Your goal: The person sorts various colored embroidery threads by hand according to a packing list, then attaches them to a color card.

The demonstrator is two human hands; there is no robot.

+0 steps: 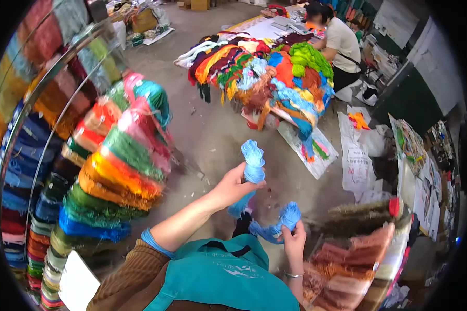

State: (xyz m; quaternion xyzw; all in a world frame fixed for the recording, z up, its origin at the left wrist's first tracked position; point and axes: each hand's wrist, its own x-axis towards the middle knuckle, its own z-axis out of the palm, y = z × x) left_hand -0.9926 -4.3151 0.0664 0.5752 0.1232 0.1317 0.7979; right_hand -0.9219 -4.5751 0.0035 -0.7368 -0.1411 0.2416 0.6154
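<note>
My left hand (237,185) is closed round a light blue yarn skein (252,159); its looped top stands up above the fingers and its tail hangs below the palm. Lower and to the right, my right hand (294,241) pinches a second light blue yarn bundle (290,214), with strands (266,231) sagging from it toward the left. Both bundles are in front of my teal apron (218,277). Whether the two are joined below I cannot tell.
Racks of coloured yarn skeins (122,179) stand close on my left. Ahead, a table bears a heap of mixed yarn (275,78), with a person (342,44) bent beside it. Reddish-brown skeins (355,254) hang at my right. White sacks (354,158) lie on the floor.
</note>
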